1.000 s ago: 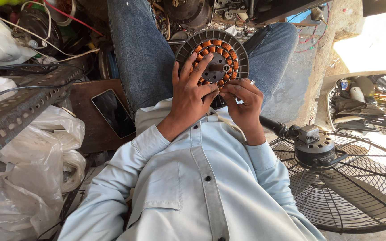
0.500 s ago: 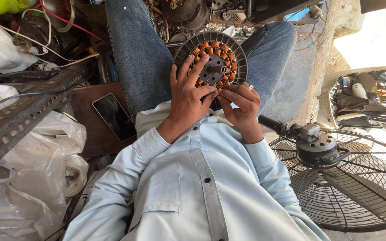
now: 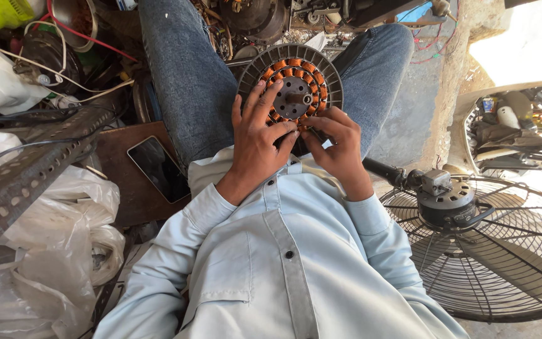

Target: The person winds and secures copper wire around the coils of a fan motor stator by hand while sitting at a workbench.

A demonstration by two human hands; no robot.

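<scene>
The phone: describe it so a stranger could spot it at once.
Start at the person's denim-clad leg on the picture's left. Beside it lies a brown board, and the phone rests on it. It is the only flat, dark, glossy rectangle among plastic bags and metal scrap.

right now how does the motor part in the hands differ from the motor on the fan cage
The stator in the hands is bare, showing a ring of orange copper coils; the fan motor is closed in a dark housing. The stator rests on the lap, with left hand and right hand on it; the fan motor sits untouched on the wire fan guard. Both are round.

left hand (image 3: pixel 258 141) fingers spread, right hand (image 3: pixel 334 141) curled
</scene>
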